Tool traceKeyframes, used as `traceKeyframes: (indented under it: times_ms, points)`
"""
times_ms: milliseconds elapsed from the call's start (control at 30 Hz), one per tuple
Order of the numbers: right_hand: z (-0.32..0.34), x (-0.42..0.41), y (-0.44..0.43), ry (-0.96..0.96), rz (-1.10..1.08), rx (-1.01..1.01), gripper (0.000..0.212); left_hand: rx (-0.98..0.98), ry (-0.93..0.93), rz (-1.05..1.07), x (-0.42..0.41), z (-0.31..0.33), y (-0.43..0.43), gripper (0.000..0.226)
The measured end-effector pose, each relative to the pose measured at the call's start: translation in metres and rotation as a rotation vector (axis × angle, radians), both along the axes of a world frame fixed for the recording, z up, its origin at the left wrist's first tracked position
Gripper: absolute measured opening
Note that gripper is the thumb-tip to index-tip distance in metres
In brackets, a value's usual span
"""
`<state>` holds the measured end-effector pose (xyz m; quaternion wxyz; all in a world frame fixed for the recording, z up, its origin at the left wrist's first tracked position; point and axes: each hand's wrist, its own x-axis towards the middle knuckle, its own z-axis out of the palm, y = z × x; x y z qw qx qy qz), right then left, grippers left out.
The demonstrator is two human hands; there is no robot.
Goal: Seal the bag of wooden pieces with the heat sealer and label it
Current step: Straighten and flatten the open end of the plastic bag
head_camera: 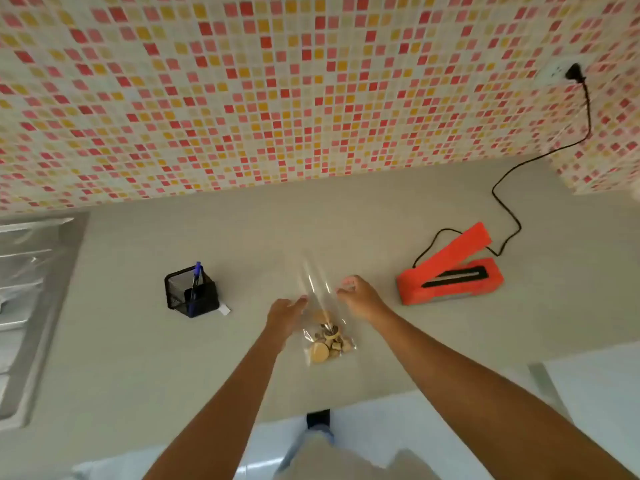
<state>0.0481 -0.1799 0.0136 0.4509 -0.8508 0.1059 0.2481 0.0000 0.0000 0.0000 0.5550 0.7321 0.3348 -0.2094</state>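
A clear plastic bag (320, 299) lies on the beige counter (138, 358), with several wooden pieces (327, 342) gathered at its near end. My left hand (285, 311) touches the bag's left edge with its fingers spread. My right hand (356, 294) is at the bag's right edge near the open top, fingers curled as if pinching the film. The orange heat sealer (450, 271) sits to the right with its lid raised. A small white label (224, 309) lies beside the pen holder.
A black mesh pen holder (191, 292) with a blue pen (197, 275) stands to the left. The sealer's black cord (509, 209) runs to a wall socket (557, 72). A steel sink (31, 299) is at far left. The tiled wall rises behind the counter.
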Motion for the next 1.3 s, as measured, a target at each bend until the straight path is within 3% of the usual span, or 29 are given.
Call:
traceKeyframes:
  times_ms: [133, 233, 333, 567, 800, 1033, 1200, 1300]
  points:
    - [-0.013, -0.008, -0.001, 0.060, -0.020, 0.014, 0.032, -0.120, -0.104, 0.028, 0.001, 0.007, -0.011, 0.006]
    - [-0.003, -0.012, -0.008, 0.044, -0.130, 0.154, 0.019, -0.137, -0.233, 0.000, 0.002, 0.014, -0.011, 0.019]
    - [0.018, -0.021, -0.019, -0.081, -0.259, 0.299, 0.009, -0.158, -0.369, -0.037, 0.004, 0.032, -0.012, 0.009]
    - [0.059, -0.044, -0.041, -0.336, -0.384, 0.448, 0.014, -0.330, -0.551, -0.139, 0.008, 0.065, -0.013, 0.010]
    - [0.041, -0.043, -0.047, -0.320, -0.307, 0.367, 0.011, -0.236, -0.509, -0.099, 0.013, 0.045, -0.017, 0.009]
    - [0.025, -0.037, -0.053, -0.276, -0.233, 0.359, 0.012, -0.288, -0.448, -0.164, 0.010, 0.035, -0.019, 0.018]
    - [0.012, -0.031, -0.048, -0.097, -0.002, 0.292, 0.047, -0.200, -0.345, -0.389, 0.015, 0.022, -0.016, 0.050]
    - [0.009, -0.029, -0.047, -0.123, -0.086, 0.293, 0.029, -0.217, -0.355, -0.343, 0.019, 0.017, -0.017, 0.029]
